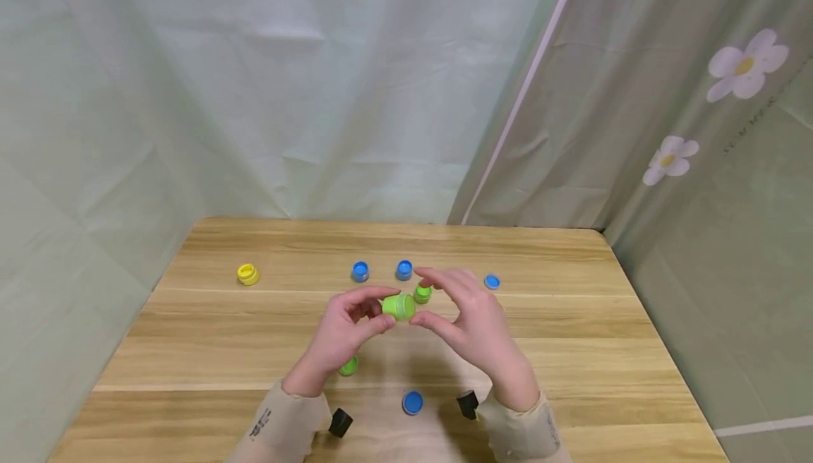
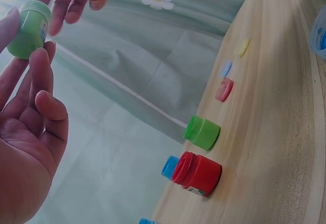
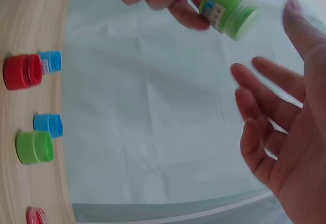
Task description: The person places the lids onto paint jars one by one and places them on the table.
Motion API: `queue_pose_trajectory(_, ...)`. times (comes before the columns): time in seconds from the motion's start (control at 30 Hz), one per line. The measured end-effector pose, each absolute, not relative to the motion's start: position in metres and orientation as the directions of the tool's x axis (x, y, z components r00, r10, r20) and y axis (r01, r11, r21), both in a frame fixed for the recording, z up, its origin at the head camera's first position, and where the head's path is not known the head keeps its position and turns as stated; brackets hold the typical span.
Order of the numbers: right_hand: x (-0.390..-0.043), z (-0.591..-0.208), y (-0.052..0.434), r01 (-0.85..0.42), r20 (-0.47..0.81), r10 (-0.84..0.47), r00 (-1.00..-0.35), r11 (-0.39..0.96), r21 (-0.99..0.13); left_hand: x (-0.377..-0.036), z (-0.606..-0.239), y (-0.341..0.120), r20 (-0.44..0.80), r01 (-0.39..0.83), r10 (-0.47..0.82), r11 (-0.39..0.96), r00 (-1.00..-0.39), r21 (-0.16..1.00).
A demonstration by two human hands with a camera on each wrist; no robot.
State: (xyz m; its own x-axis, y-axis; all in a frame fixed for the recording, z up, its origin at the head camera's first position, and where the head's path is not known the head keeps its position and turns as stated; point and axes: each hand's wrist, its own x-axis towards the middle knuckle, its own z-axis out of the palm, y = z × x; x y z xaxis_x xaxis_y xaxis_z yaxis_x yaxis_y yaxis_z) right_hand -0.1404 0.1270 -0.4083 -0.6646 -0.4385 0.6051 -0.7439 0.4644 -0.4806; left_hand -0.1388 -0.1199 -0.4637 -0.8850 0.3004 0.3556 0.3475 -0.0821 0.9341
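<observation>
Both hands are meeting above the bench [image 1: 571, 350]: left hand [image 1: 339, 339] is pinching a green jar [image 1: 399, 305], right hand [image 1: 473, 322] is hovering slack-fingered at its lid; gripping and twisting seems next.

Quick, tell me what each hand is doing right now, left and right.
Left hand: pinching the small green plastic jar between thumb and fingertips, above the wooden table.
Right hand: fingers spread, thumb at the jar's other end; grip cannot be told.

A yellow jar [image 1: 248, 274] sits at the table's [image 1: 635, 350] ten o'clock; two blue jars [image 1: 360, 271] at twelve; a blue lid [image 1: 413, 402] at six.
</observation>
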Motion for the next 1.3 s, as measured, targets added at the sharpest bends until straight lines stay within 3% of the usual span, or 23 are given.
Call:
queue_pose_trajectory(0.23,-0.1444,-0.4068,0.1287,-0.836,0.654,-0.521,-0.548,0.371,-0.405,-0.1391,-0.4645,-0.1204,0.362,0.348,0.308,-0.102,-0.88,0.932)
queue_pose_trajectory(0.37,-0.144,-0.4056,0.1263,-0.849,0.657,-0.539,-0.527,0.366,-0.381,-0.1392,-0.4642,-0.1205,0.361,0.343,0.308,-0.114,-0.88,0.932)
queue_pose_trajectory(0.63,-0.1434,-0.4084,0.1248,-0.827,0.638,-0.53,-0.559,0.414,-0.38,-0.1387,-0.4643,-0.1209,0.359,0.336,0.309,-0.125,-0.881,0.933)
queue_pose_trajectory(1.03,-0.1415,-0.4103,0.1226,-0.742,0.568,-0.481,-0.668,0.493,-0.455,-0.1394,-0.4635,-0.1199,0.328,0.309,0.3,-0.11,-0.896,0.945)
queue_pose_trajectory(1.3,-0.1421,-0.4118,0.1195,-0.737,0.563,-0.478,-0.674,0.486,-0.47,-0.1391,-0.4628,-0.1203,0.324,0.312,0.282,-0.088,-0.903,0.946)
